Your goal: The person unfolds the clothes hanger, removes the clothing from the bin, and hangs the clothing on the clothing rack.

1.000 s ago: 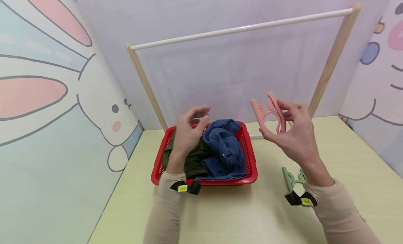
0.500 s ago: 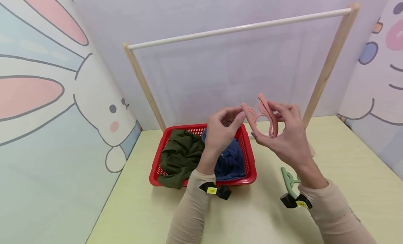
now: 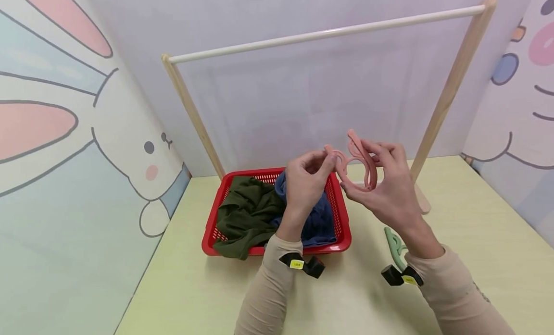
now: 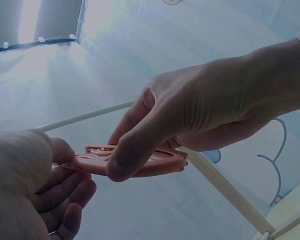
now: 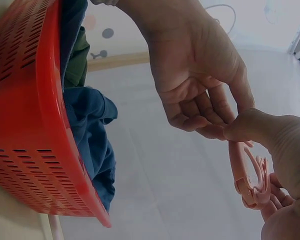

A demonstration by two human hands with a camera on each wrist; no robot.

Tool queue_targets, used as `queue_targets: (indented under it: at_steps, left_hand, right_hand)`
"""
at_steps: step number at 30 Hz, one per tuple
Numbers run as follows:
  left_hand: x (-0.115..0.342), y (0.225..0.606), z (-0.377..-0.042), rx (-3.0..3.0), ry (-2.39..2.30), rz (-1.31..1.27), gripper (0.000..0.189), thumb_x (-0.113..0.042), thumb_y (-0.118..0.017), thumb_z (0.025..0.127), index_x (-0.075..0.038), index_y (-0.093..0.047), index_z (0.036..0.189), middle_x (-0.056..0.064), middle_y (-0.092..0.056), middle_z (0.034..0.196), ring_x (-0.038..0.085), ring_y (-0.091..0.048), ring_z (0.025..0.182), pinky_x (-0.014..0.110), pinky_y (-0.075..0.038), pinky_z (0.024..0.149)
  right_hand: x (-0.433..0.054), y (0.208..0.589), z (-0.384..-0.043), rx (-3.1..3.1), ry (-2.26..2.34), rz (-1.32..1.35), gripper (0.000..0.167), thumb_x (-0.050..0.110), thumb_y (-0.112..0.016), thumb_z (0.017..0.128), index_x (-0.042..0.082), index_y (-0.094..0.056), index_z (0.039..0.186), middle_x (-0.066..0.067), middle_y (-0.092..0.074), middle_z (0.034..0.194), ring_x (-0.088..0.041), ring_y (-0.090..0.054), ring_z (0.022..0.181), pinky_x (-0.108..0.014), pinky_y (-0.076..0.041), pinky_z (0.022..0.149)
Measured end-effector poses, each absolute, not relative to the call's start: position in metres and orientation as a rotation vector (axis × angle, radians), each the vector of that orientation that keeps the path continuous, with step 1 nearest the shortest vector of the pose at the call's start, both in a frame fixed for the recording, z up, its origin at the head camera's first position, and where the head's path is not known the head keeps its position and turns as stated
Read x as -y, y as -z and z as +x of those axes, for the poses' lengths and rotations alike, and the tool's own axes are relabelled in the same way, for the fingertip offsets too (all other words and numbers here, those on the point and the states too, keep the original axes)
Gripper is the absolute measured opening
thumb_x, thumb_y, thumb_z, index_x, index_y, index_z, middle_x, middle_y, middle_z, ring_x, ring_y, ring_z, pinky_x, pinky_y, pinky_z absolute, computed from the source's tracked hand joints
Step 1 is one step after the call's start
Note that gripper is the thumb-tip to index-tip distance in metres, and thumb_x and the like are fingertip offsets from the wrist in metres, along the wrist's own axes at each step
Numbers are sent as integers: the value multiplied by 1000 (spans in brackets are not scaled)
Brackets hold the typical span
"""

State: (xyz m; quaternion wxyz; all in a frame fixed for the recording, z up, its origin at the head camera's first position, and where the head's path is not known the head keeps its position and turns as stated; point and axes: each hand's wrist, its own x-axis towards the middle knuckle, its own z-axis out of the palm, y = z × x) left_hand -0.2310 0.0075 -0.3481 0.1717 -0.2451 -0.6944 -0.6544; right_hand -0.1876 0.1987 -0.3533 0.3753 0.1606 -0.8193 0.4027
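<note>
A pink folding clothes hanger point(image 3: 362, 151) is held up in front of the chest, its two arms partly folded into a V. My left hand point(image 3: 306, 183) pinches the tip of one arm between thumb and fingers. On the other side, my right hand point(image 3: 391, 195) grips the second arm and the rounded middle. The left wrist view shows the hanger point(image 4: 155, 168) nearly edge-on between both hands. Seen from the right wrist, the left hand point(image 5: 197, 70) meets the hanger's end point(image 5: 237, 162) close to the right thumb.
A red basket point(image 3: 209, 231) holds a dark green garment point(image 3: 248, 210) and a blue garment point(image 3: 321, 224), partly behind the left hand. A green folding hanger point(image 3: 395, 247) lies on the table by the right wrist. Behind stands a wooden rack with a white bar point(image 3: 329, 33).
My left hand has moved right from over the basket and taken hold of the hanger's arm tip. The right hand has shifted slightly left with the hanger.
</note>
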Motion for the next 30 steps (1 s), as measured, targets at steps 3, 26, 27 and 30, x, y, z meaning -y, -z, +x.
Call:
queue_targets:
  at_steps: [3, 26, 27, 30]
  left_hand:
    - [-7, 349, -231, 1964, 1874, -699, 23, -21, -78, 107, -3, -85, 119, 12, -84, 102, 17, -79, 90, 31, -65, 81]
    - [-2, 351, -238, 2014, 1919, -788, 24, -17, -76, 108, 0, -82, 123, 15, -82, 109, 30, -76, 94, 42, -66, 80]
    - [-1, 350, -238, 2014, 1921, -793, 24, -17, -76, 108, 0, -82, 124, 16, -81, 110, 31, -76, 94, 46, -66, 81]
    - [-1, 350, -238, 2025, 1908, -821, 24, -16, -75, 109, 1, -81, 124, 17, -81, 110, 34, -75, 94, 50, -66, 81]
  right_hand:
    - [-199, 355, -188, 2102, -1023, 415, 91, 8, -103, 72, 2, -63, 154, -24, -56, 138, -32, -60, 114, -19, -43, 95]
    - [-212, 344, -185, 2262, -1147, 355, 105, 16, -106, 75, 4, -49, 163, -19, -51, 154, -34, -55, 124, -27, -42, 100]
    - [-214, 343, -184, 2265, -1170, 352, 106, 16, -106, 75, 5, -49, 163, -18, -51, 155, -33, -55, 126, -25, -41, 100]
    - [-219, 342, -184, 2273, -1228, 356, 104, 14, -104, 78, 5, -47, 165, -17, -51, 155, -29, -53, 127, -23, -40, 101]
